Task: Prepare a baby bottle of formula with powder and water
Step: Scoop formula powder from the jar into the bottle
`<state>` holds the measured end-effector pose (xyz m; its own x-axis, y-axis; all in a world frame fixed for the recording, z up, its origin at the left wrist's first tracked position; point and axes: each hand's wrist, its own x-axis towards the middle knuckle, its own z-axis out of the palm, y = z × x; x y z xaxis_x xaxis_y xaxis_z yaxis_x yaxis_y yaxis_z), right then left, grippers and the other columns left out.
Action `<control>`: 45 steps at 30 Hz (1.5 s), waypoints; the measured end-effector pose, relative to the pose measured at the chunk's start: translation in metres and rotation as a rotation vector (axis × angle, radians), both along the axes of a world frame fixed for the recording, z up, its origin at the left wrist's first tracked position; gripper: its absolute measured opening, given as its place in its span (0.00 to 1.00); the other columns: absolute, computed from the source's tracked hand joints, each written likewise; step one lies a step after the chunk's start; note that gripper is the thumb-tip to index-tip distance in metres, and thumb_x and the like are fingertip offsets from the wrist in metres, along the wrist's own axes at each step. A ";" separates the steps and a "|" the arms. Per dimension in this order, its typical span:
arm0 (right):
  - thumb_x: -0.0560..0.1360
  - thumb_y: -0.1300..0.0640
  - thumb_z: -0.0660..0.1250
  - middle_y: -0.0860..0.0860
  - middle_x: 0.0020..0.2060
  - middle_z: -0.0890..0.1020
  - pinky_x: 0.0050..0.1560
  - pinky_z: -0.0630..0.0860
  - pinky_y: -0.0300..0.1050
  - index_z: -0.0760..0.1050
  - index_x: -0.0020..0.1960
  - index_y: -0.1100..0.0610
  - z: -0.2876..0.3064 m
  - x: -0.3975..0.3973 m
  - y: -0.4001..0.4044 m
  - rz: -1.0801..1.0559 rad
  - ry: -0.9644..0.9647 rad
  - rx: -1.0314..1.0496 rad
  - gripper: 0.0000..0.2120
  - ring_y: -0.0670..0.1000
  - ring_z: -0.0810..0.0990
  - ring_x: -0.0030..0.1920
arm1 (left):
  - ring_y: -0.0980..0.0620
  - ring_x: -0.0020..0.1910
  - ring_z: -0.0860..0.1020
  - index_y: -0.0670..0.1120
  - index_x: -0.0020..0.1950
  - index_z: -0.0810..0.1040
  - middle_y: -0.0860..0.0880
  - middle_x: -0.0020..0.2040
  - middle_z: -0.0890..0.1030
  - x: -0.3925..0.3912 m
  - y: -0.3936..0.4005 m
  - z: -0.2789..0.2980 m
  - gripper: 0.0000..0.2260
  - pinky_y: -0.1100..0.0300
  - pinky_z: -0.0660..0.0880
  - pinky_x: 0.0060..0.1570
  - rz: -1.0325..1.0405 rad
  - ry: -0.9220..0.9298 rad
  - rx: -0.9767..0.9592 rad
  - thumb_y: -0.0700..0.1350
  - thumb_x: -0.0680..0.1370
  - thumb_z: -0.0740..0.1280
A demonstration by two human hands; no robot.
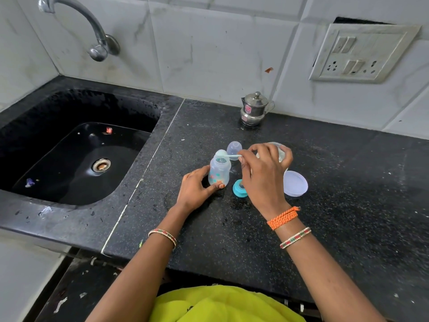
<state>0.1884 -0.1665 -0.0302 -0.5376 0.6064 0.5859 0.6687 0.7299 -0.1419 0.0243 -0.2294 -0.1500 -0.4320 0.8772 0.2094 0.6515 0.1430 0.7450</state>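
A small clear baby bottle with coloured dots stands open on the black counter. My left hand grips its lower part. My right hand pinches the handle of a pale blue scoop, whose bowl sits over the bottle's mouth. Behind my right hand is a clear powder container, mostly hidden. Its lilac lid lies to the right. The teal bottle ring with its teat lies between my hands, and the clear bottle cap stands behind the bottle.
A black sink with a chrome tap above it is on the left. A small steel pot stands against the tiled wall. A switch and socket plate is on the wall at right. The counter is wet in spots.
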 end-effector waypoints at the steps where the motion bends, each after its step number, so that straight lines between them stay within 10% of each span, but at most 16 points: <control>1: 0.73 0.60 0.68 0.50 0.45 0.80 0.62 0.56 0.56 0.80 0.50 0.52 0.001 0.000 0.000 0.004 0.014 -0.007 0.07 0.55 0.76 0.52 | 0.54 0.54 0.78 0.52 0.63 0.74 0.54 0.56 0.82 0.000 -0.001 0.001 0.24 0.46 0.73 0.57 -0.001 -0.001 0.003 0.61 0.71 0.70; 25: 0.75 0.60 0.66 0.50 0.41 0.79 0.60 0.55 0.57 0.80 0.48 0.54 -0.009 0.003 -0.009 -0.071 -0.148 -0.020 0.05 0.56 0.75 0.49 | 0.54 0.55 0.79 0.50 0.65 0.75 0.51 0.58 0.82 0.002 -0.004 0.005 0.26 0.52 0.75 0.56 -0.022 -0.035 0.035 0.60 0.70 0.70; 45: 0.77 0.60 0.65 0.54 0.46 0.82 0.46 0.72 0.42 0.77 0.63 0.58 -0.011 0.010 -0.014 0.097 0.161 -0.443 0.14 0.50 0.74 0.48 | 0.53 0.55 0.79 0.51 0.65 0.74 0.51 0.58 0.82 0.001 -0.005 0.004 0.26 0.50 0.74 0.57 -0.015 -0.012 0.020 0.60 0.71 0.70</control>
<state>0.1980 -0.1804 -0.0410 -0.5281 0.7677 0.3629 0.5443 0.6340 -0.5493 0.0251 -0.2345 -0.1460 -0.4215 0.8792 0.2221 0.6447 0.1182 0.7552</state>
